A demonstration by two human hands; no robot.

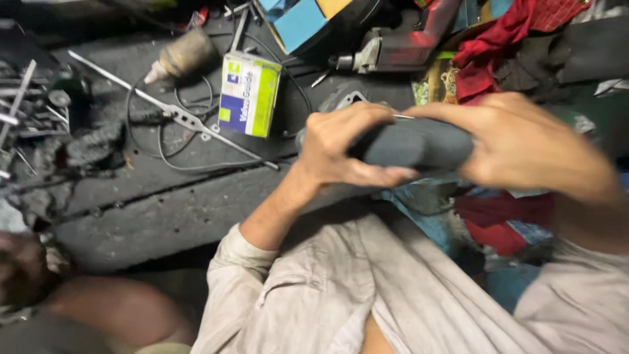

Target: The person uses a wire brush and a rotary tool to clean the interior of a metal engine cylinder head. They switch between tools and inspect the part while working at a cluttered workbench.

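Left hand (pixel 341 147) closed around left end of dark grey cylindrical part (pixel 416 143), matte, smooth, held centre-right above lap. Right hand (pixel 524 147) clamped over right end. Small box (pixel 249 94) lying far left on floor.

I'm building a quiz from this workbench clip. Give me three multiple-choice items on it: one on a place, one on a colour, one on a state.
1. Where does the small cardboard box lie?
A. on the dark bench, beyond the left hand
B. in the person's lap
C. under the red cloth

2. What colour is the rubber grip between the hands?
A. yellow
B. dark grey
C. white

3. How is the grip held?
A. lying loose on the bench
B. in one hand only
C. by both hands, the right hand on its far end

Answers: 1 A, it rests on the bench past the fingers; 2 B, its surface is dark grey; 3 C, both hands close around it.
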